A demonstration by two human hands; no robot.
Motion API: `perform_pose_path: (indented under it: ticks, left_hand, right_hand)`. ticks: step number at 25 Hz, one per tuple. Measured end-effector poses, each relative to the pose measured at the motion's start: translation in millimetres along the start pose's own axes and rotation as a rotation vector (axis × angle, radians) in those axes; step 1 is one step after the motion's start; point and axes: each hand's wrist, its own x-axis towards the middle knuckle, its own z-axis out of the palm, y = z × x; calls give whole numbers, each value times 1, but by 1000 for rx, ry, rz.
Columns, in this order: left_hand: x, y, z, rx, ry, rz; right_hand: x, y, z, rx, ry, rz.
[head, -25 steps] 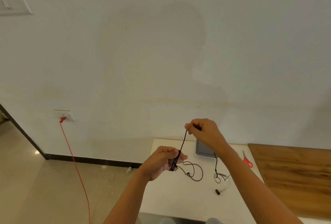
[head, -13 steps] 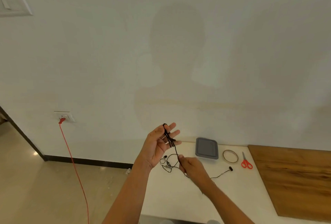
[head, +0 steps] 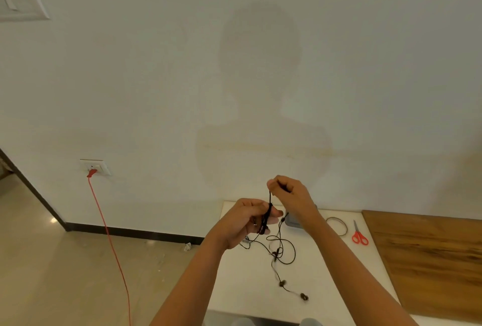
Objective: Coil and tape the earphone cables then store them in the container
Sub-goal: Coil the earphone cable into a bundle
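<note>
Both hands work above the white table (head: 326, 286): my left hand (head: 247, 221) is curled, with turns of the thin black earphone cable (head: 266, 218) wound round its fingers, and my right hand (head: 289, 192) pinches the strand taut just above. Loose cable and earbuds (head: 292, 290) trail on the table; I think they could snag and drag the turns off. A grey container (head: 293, 222), tape ring (head: 337, 225) and red scissors (head: 360, 235) lie beyond, by a white wall (head: 234, 64).

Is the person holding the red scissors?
No, the red scissors lie on the white table, while the left hand and right hand both hold the black earphone cable.
</note>
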Motion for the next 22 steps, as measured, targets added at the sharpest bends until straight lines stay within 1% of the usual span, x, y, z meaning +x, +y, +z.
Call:
perform_pose_path:
  ticks: [3,4,8,11,13,14,17,19,22]
  left_hand:
    - [-4,13,-1,-123,-20,61]
    - [-5,15,-1,-138,-24,69]
    - [-8,13,2,-171,-68,23]
    - [-8,15,4,-325,-70,63]
    - [0,15,2,-402,-4,105]
    - [5,14,0,-392,36,117]
    - [14,5,-4,-201,140,91]
    - [12,-3,-8,-32,133,47]
    - [6,-6,-9,34,36,17]
  right_hand:
    - [-7,18,10,329,-116,274]
    - [-14,24,16,403,-132,345]
    - [-36,39,23,574,-213,465]
    - [-39,42,20,682,-237,539]
    - [-45,40,25,605,-266,522]
    - [-50,38,28,514,-290,496]
    - [-64,19,24,188,-394,394]
    - [-60,0,11,-19,-426,296]
    - [-35,-20,-9,-322,-404,130]
